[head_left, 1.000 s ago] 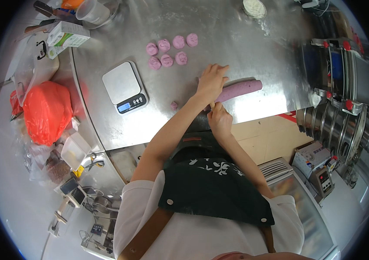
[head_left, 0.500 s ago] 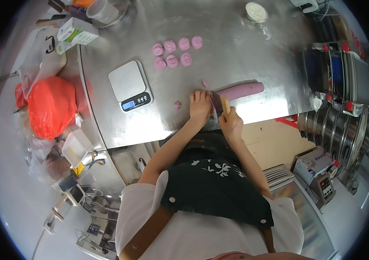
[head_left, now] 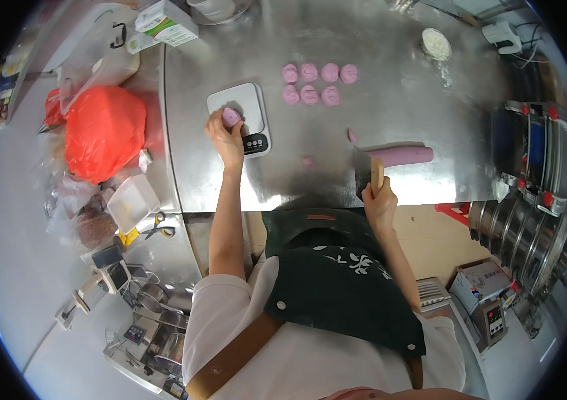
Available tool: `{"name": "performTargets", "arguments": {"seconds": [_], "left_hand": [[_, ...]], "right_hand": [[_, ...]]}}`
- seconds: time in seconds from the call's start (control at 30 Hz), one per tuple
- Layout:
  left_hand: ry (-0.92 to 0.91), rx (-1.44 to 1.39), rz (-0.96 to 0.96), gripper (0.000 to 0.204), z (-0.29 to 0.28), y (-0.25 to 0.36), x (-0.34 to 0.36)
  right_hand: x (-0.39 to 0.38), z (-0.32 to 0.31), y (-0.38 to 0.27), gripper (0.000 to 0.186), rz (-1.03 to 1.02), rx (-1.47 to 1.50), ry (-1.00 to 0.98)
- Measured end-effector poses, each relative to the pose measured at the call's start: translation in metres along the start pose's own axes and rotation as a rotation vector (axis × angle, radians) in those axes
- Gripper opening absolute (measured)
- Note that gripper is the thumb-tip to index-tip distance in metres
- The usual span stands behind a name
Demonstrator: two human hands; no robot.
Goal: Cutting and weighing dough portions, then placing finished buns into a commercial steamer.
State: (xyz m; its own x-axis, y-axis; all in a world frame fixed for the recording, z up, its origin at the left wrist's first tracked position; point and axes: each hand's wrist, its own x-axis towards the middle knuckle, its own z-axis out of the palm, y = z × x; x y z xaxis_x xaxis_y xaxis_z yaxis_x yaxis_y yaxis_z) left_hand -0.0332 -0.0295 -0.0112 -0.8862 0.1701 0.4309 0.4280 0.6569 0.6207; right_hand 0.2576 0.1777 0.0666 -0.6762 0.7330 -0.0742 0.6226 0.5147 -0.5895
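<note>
My left hand (head_left: 225, 137) grips a round piece of pink dough (head_left: 232, 116) on or just over the digital scale (head_left: 255, 105). My right hand (head_left: 378, 199) is closed on the wooden handle of a wide-bladed knife (head_left: 363, 172), held at the near edge of the steel table (head_left: 323, 187). Just right of the blade lies a long pink dough log (head_left: 410, 155). A thin pink slice (head_left: 352, 136) and a small lump (head_left: 307, 161) sit apart nearby. Farther back, several similar pink pieces (head_left: 330, 73) form two rows.
A flour bowl (head_left: 435, 44) stands at the back right, beside steel rolling machinery (head_left: 530, 153). At left are a red plastic bag (head_left: 104, 133), a white container (head_left: 132, 203), scissors (head_left: 159, 229) and a carton (head_left: 167, 23). Small appliances (head_left: 493, 320) stand at lower right.
My left hand moved leftward from the dough log to the scale, carrying a cut piece. My right hand and knife shifted slightly right in view. The whole view shifted as my head turned.
</note>
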Motion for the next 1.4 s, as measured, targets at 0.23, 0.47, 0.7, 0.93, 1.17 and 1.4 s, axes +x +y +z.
{"name": "performTargets", "arguments": {"seconds": [0.23,0.47,0.7,0.93,1.17,1.4], "left_hand": [[-0.620,-0.260,0.535,0.038,0.090,0.118,-0.074],[-0.669,-0.368,0.257,0.023,0.113,0.125,-0.104],[-0.527,-0.241,0.143,0.029,0.086,0.138,-0.094],[-0.488,-0.293,0.214,0.023,0.114,0.130,-0.104],[-0.494,-0.336,0.095,0.032,0.075,0.079,-0.104],[-0.136,0.014,-0.003,0.067,-0.006,0.040,-0.018]], "right_hand": [[0.005,-0.015,0.014,0.020,0.157,0.008,0.065],[0.001,-0.013,0.017,0.022,0.175,0.001,0.092],[0.008,0.006,0.005,0.020,0.082,0.032,0.019],[0.014,0.004,0.000,0.021,0.054,0.032,0.038],[0.015,0.021,-0.014,0.020,0.015,0.024,-0.040],[0.021,0.024,-0.010,0.019,0.008,0.059,-0.004]]}}
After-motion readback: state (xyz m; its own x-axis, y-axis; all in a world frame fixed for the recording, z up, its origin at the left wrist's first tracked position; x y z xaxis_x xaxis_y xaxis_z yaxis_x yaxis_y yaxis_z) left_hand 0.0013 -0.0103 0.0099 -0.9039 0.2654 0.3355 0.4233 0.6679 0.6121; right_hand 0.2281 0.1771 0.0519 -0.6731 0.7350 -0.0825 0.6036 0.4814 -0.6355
